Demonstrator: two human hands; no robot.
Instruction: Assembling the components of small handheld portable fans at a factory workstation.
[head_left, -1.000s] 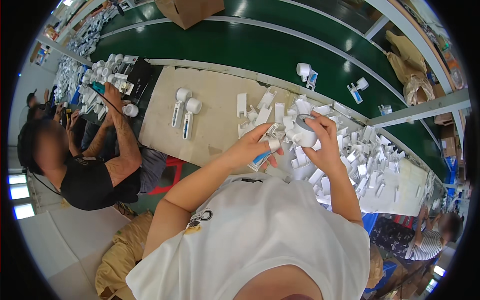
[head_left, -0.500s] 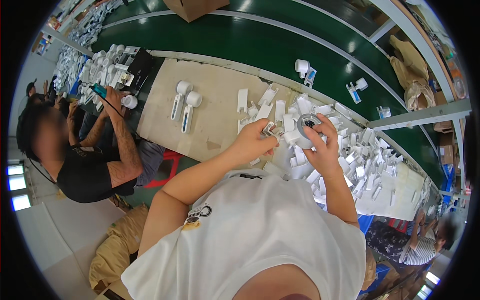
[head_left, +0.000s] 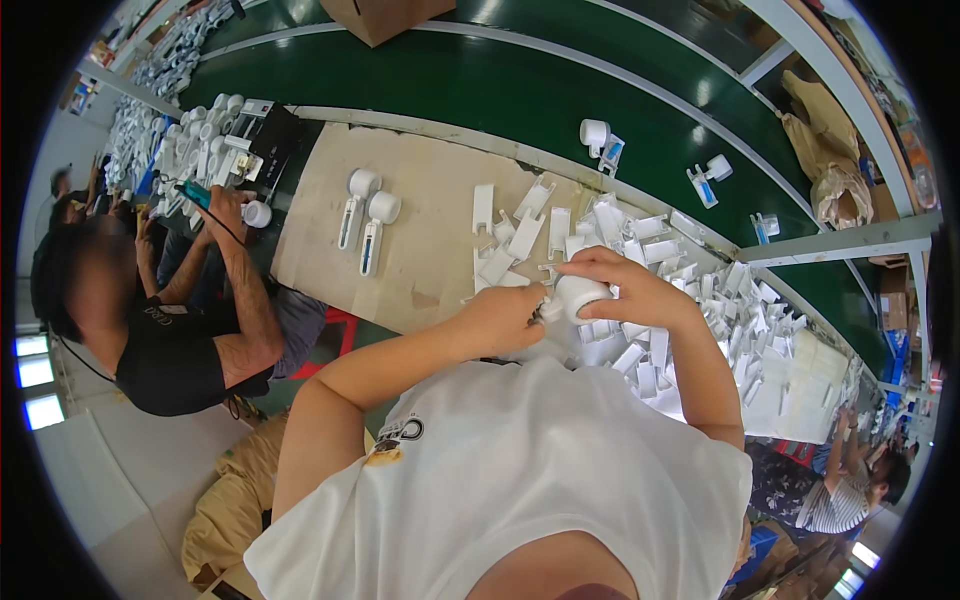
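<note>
In front of my chest, my right hand [head_left: 645, 290] is closed round a white, cup-shaped round head [head_left: 582, 298]. In the earlier frame its open face shows a grey ring with a dark centre; now its smooth white outer side shows. My left hand [head_left: 502, 318] pinches a small white part [head_left: 551, 309] at the side of the head; its fingers partly hide this part, and I cannot tell how firmly the two are joined. Just beyond my hands lie several white channel-shaped plastic pieces [head_left: 525, 235]. To the left, two round-headed white devices with handles [head_left: 381, 208] rest on the table.
A large pile of white plastic pieces [head_left: 735, 325] covers the table's right side. Beyond the table runs a green conveyor [head_left: 480, 90] carrying several white-and-blue parts and a cardboard box [head_left: 385, 18]. At left, a co-worker [head_left: 185, 335] holds a green tool [head_left: 195, 193]. A metal post [head_left: 840, 238] stands right.
My right hand has turned the round head over and brought it slightly left and down, so its open face no longer shows. My left hand has lowered a little, still pinching the small part.
</note>
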